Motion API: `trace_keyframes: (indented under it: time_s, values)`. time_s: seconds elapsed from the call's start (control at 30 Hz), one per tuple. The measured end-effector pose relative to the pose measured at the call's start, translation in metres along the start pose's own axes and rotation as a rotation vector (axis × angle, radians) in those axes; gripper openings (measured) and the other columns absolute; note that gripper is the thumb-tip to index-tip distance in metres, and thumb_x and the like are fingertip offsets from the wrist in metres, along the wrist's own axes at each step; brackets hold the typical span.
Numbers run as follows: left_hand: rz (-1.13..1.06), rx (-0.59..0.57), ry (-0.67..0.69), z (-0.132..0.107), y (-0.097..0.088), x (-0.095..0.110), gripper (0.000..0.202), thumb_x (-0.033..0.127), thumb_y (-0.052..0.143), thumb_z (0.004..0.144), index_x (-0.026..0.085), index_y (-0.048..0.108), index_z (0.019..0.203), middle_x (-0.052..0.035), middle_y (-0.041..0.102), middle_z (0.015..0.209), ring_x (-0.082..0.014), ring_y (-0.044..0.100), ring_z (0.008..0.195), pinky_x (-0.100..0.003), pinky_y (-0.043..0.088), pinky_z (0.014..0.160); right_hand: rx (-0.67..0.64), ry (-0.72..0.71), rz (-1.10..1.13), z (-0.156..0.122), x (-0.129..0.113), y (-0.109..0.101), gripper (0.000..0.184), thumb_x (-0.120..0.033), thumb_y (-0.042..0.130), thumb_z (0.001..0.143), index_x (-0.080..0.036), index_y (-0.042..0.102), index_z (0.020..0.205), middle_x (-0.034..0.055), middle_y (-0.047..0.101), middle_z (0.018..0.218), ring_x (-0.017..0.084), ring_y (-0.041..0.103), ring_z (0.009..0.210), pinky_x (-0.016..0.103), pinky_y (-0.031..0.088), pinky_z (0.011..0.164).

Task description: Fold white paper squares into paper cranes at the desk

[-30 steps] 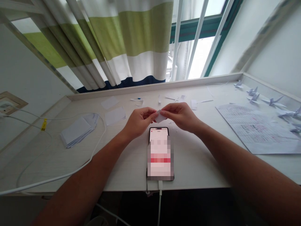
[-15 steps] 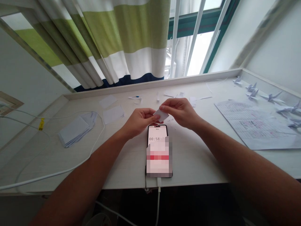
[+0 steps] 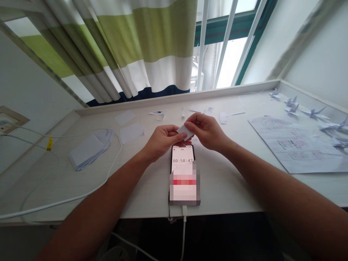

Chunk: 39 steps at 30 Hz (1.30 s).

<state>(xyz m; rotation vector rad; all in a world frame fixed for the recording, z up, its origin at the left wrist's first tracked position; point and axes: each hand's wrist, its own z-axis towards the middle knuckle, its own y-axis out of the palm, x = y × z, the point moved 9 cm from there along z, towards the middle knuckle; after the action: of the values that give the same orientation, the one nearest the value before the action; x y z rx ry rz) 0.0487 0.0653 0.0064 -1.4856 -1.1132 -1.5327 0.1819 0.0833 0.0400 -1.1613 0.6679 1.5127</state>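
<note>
A small folded piece of white paper (image 3: 185,132) is pinched between both hands just above the desk. My left hand (image 3: 160,140) grips its left edge with fingers curled. From the right, my right hand (image 3: 206,129) closes on its top and right side. Directly below the paper lies a phone (image 3: 183,174) with a running timer on its screen, flat on the white desk (image 3: 228,181) and plugged into a cable at its near end.
A stack of white paper squares (image 3: 87,151) lies at the left beside a white cable (image 3: 81,195). Loose squares and scraps lie toward the back edge. A printed sheet (image 3: 296,148) and several folded paper cranes (image 3: 312,113) occupy the right side. Striped curtain and window behind.
The hands have shifted slightly and turned the paper piece between the fingers. The phone's timer screen shows more fully now.
</note>
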Motion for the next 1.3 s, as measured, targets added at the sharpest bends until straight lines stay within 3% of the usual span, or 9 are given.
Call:
trace_keyframes:
  time_s: [0.2,0.5,0.67,0.8,1.0,1.1,1.2,1.3]
  values:
    - [0.082,0.008,0.038,-0.003,0.003,0.005,0.042,0.042,0.093,0.075,0.01,0.077,0.097,-0.0125,0.083,0.088,-0.0252,0.081,0.084,-0.039,0.065,0.082,-0.103,0.055,-0.011,-0.003,0.005,0.009,0.031,-0.048,0.073,0.093,-0.017,0.071,0.087,0.0052,0.074,0.078,0.019,0.07,0.07,0.032,0.057,0.061]
    - [0.108,-0.081,0.012,-0.003,0.011,0.003,0.037,0.046,0.083,0.087,0.01,0.079,0.096,-0.0139,0.083,0.09,-0.0221,0.081,0.082,-0.034,0.064,0.079,-0.067,-0.023,-0.028,-0.002,-0.006,0.004,0.03,-0.044,0.073,0.094,-0.017,0.069,0.08,0.0022,0.069,0.07,0.015,0.063,0.063,0.031,0.05,0.057]
    - [0.215,-0.089,0.081,-0.005,0.016,0.009,0.036,0.046,0.083,0.086,0.012,0.079,0.097,-0.0091,0.081,0.078,-0.0187,0.078,0.073,-0.031,0.063,0.074,-0.106,-0.048,-0.172,-0.003,-0.012,0.007,0.024,-0.041,0.077,0.09,-0.018,0.077,0.084,0.0042,0.076,0.078,0.017,0.065,0.072,0.033,0.051,0.066]
    - [0.239,-0.09,0.095,-0.008,0.018,0.014,0.037,0.048,0.08,0.088,0.012,0.078,0.093,-0.0088,0.08,0.076,-0.0175,0.076,0.07,-0.03,0.062,0.071,-0.06,-0.072,-0.231,-0.004,-0.018,0.005,0.023,-0.039,0.075,0.092,-0.019,0.075,0.081,0.003,0.076,0.076,0.017,0.064,0.073,0.034,0.05,0.07]
    - [0.195,0.002,0.072,-0.005,0.005,0.012,0.037,0.048,0.081,0.087,0.013,0.074,0.078,-0.0113,0.081,0.077,-0.0186,0.076,0.07,-0.031,0.061,0.071,-0.012,0.002,-0.038,0.001,-0.009,-0.001,0.041,-0.058,0.071,0.092,-0.019,0.074,0.084,0.0031,0.072,0.076,0.016,0.064,0.069,0.031,0.05,0.064]
    - [0.108,0.082,0.072,-0.001,-0.004,0.009,0.038,0.048,0.084,0.084,0.012,0.075,0.083,-0.0131,0.082,0.084,-0.0216,0.079,0.076,-0.035,0.064,0.076,-0.033,0.044,-0.06,0.003,-0.003,-0.003,0.051,-0.066,0.064,0.095,-0.017,0.072,0.08,0.0027,0.069,0.069,0.014,0.062,0.063,0.03,0.05,0.061]
    - [0.069,0.077,0.089,0.0,-0.005,0.009,0.04,0.05,0.084,0.084,0.011,0.077,0.09,-0.0144,0.083,0.088,-0.0233,0.081,0.083,-0.038,0.064,0.082,-0.053,0.049,-0.136,0.002,-0.001,-0.004,0.051,-0.065,0.07,0.092,-0.017,0.068,0.074,0.0023,0.068,0.064,0.013,0.06,0.059,0.029,0.048,0.059]
    - [0.087,0.084,0.106,0.0,-0.008,0.011,0.043,0.053,0.084,0.083,0.012,0.077,0.095,-0.0129,0.082,0.089,-0.0242,0.081,0.083,-0.037,0.065,0.079,-0.056,0.051,-0.163,0.0,-0.002,-0.004,0.049,-0.062,0.07,0.092,-0.018,0.067,0.072,0.0023,0.068,0.064,0.013,0.06,0.058,0.029,0.047,0.058]
